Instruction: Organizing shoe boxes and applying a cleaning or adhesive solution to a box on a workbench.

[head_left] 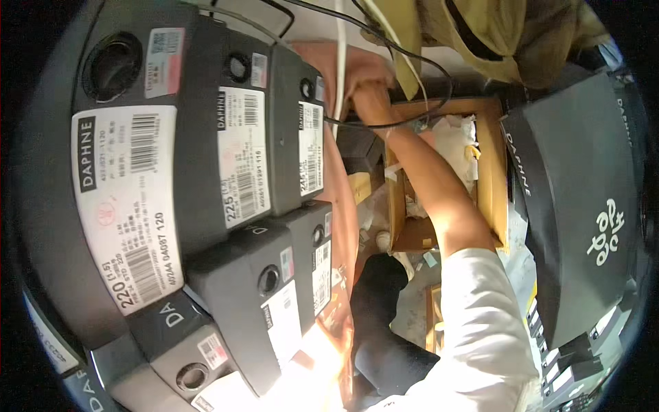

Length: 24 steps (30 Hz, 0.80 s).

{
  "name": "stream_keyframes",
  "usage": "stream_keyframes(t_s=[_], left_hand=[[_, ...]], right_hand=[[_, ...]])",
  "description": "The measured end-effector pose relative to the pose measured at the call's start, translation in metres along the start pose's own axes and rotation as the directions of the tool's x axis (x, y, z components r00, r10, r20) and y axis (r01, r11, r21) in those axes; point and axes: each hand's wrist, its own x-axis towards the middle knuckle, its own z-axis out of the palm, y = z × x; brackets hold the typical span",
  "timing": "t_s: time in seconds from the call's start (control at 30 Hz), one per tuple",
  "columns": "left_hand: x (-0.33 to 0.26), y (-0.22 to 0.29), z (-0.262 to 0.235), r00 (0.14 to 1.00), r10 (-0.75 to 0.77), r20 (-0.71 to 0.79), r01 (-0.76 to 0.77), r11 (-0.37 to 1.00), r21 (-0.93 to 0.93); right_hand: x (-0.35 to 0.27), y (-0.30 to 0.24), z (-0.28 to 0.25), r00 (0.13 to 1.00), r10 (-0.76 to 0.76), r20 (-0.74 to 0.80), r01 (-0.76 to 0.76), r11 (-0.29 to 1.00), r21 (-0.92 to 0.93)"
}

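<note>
A salmon-pink cloth [336,172] hangs lengthwise in the middle, partly hidden behind the shoe boxes on the left. My right arm reaches up and across, and my right hand [372,97] is closed on the cloth's upper part; its fingers are mostly hidden in the folds. Lower down, my left hand [335,347] is at the cloth's edge beside the boxes, its fingers curled against the fabric. Strong glare washes out part of that hand and the wrist.
Dark shoe boxes [199,158] with white labels are stacked close on the left. More black boxes [576,199] stand on the right. An open cardboard carton [491,178] holds crumpled paper. Loose cables [391,41] hang across the top, near olive cloth [501,41].
</note>
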Motion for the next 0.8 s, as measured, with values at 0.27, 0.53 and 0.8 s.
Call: stream_keyframes(t_s=[0.27,0.53,0.8], left_hand=[[0.026,0.011,-0.018,0.993,0.079,-0.089,-0.081,0.997,-0.019],[0.018,0.007,-0.009,0.999,-0.031,0.01,0.031,0.997,-0.074],[0.021,0.013,-0.015,0.998,-0.057,-0.037,0.058,0.998,0.003]], right_hand=[[-0.088,0.002,-0.112,0.977,-0.21,-0.025,0.201,0.888,0.413],[-0.168,0.015,-0.175,0.987,-0.023,0.161,-0.065,0.854,0.517],[-0.145,0.017,-0.124,0.829,0.311,0.465,-0.559,0.408,0.722]])
